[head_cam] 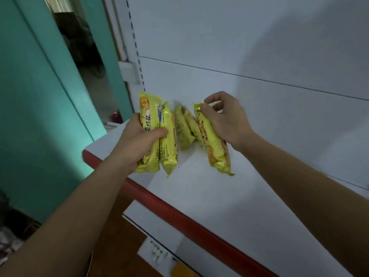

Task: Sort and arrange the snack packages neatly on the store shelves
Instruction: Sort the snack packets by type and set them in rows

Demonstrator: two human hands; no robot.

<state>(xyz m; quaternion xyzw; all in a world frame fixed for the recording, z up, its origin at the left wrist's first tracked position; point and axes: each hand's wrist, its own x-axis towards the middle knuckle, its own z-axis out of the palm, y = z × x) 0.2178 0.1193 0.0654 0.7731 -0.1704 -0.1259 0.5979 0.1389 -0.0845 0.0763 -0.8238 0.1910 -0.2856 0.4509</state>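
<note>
Five yellow snack packs sit on edge in a loose row on the white shelf [229, 196], just left of the frame's centre. The left hand [137, 142] grasps the leftmost pack [148, 124], fingers curled round its middle, with a second pack [168, 140] touching it on the right. The right hand [227, 118] pinches the top of the rightmost pack [213, 140], which leans left at the top. Between them two middle packs [186, 126] lean against each other farther back (blurred, so their labels cannot be read).

The step in hand looks like squaring up the row. To do it well, bring both outer packs inward together, closing the gaps evenly, and stand each one upright. Line the lower ends up parallel with the red shelf edge [179, 214]. Let go gently, since these slim packs will likely topple sideways.
</note>
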